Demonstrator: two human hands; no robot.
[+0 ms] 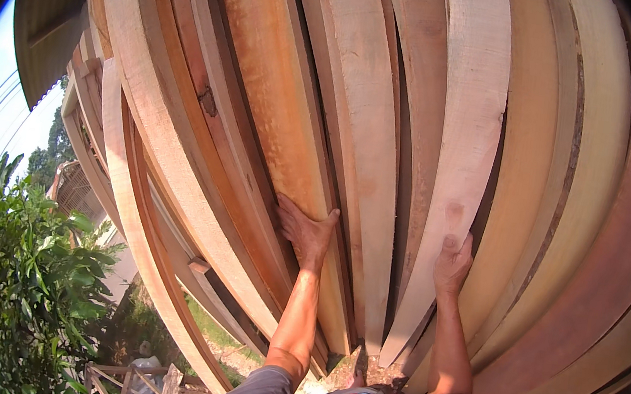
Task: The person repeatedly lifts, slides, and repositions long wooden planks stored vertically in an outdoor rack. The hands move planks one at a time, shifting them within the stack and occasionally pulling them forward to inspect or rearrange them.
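Long, rough-sawn wooden boards stand side by side in front of me, bent by the lens. My left hand lies across the face of an orange-brown board. Its fingers are spread towards that board's left edge, with the thumb out at the right edge. Further right, my right hand grips the right edge of a pale pinkish board. The thumb presses on its face below a round darker mark, while the other fingers are mostly hidden behind the edge. Between my hands stands a light brown board.
More boards lean at the right, and a lone narrow board slants at the left. A leafy bush grows at far left, below a corrugated roof. A small wooden frame stands at lower left. My foot shows below the boards.
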